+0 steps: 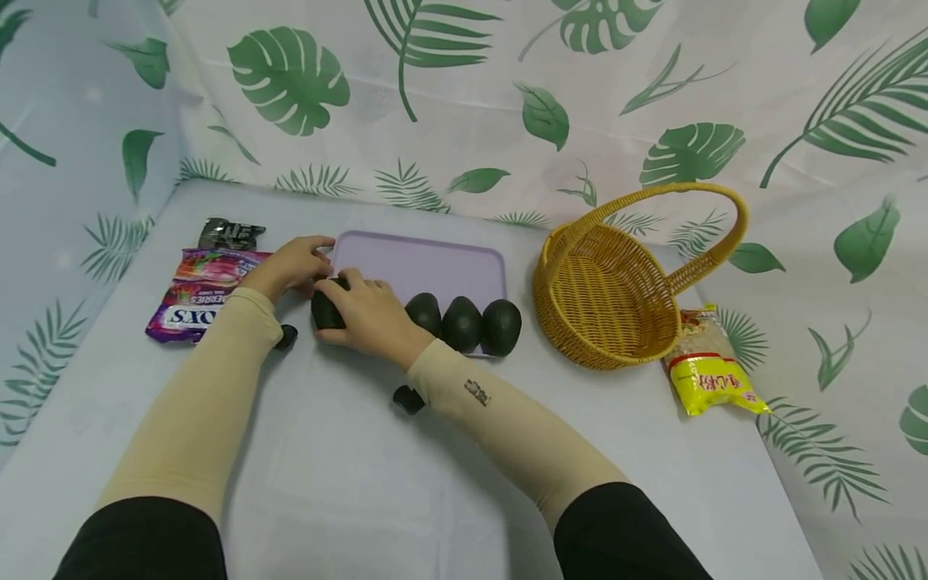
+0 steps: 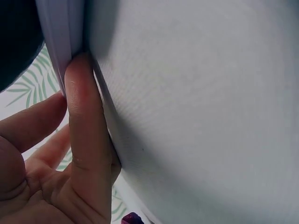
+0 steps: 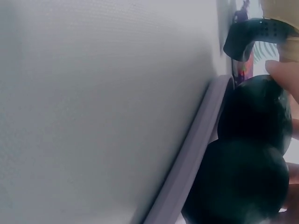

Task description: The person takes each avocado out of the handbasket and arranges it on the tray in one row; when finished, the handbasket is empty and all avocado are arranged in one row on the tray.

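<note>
My right hand [image 1: 372,316] grips a dark green avocado [image 1: 328,304] over the left end of a light purple tray [image 1: 420,262]. Its thumb shows against the upper avocado [image 3: 254,112] in the right wrist view. At the tray's left edge, my left hand [image 1: 292,264] pinches the rim. In the left wrist view one finger [image 2: 84,107] reaches beneath the tray rim [image 2: 55,42], the thumb lying close on the other side. Three more avocados [image 1: 461,325] sit in a row along the tray's near edge, the leftmost partly behind my right hand.
A yellow wicker basket [image 1: 607,302] with a tall handle stands right of the tray. Beside it lies a yellow food bag [image 1: 714,366]. On the left, a purple candy bag [image 1: 190,302] and a black packet [image 1: 230,234] lie near my left forearm. Leaf-print cloth hangs behind the table.
</note>
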Available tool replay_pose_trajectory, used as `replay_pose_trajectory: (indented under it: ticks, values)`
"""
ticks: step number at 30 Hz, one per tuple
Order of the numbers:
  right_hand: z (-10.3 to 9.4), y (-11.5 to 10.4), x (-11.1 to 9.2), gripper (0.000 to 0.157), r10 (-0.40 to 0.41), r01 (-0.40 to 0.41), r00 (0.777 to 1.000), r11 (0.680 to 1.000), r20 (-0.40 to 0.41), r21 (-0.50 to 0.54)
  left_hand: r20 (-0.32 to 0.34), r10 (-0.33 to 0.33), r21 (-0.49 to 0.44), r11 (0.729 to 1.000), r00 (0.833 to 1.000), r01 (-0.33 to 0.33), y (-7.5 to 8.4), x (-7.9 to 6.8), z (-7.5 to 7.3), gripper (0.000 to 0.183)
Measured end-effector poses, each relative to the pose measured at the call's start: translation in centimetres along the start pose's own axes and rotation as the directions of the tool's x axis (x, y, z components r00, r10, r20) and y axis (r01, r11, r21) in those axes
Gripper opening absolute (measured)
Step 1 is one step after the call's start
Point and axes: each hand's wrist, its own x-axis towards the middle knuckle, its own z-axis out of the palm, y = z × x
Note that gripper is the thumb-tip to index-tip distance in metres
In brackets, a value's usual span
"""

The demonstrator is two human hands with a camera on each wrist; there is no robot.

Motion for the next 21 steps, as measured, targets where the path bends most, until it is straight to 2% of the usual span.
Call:
replay_pose_trajectory:
  ticks: [21]
  values:
    - [0.21, 0.55, -0.02, 0.082, 0.028, -0.029, 0.999, 0.998, 0.015, 0.050, -0.004, -0.004, 0.004, 1.000, 1.000, 0.004, 0.00, 0.09, 0.21, 0.066]
